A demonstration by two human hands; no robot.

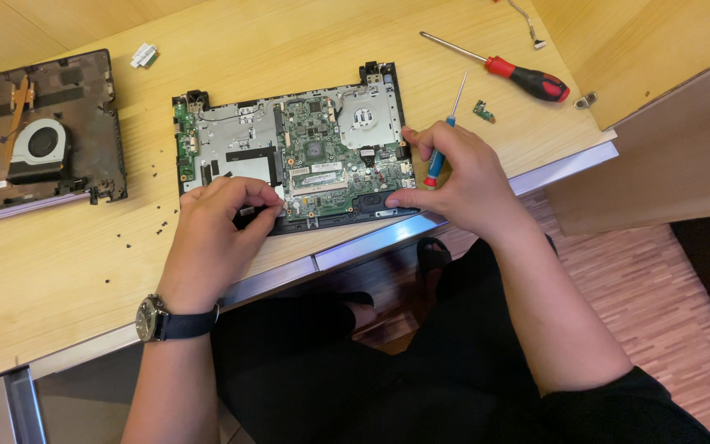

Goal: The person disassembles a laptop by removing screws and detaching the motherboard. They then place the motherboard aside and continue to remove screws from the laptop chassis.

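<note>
Green laptop board [322,152] gripped by both hands, left hand [211,234] and right hand [462,177].

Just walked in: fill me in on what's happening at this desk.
A person is working on an opened laptop base with its green circuit board exposed. The left hand presses on its near edge; the right hand holds a small blue screwdriver at the right side. A red-handled screwdriver, loose black screws and another case part with a fan lie nearby.
</note>
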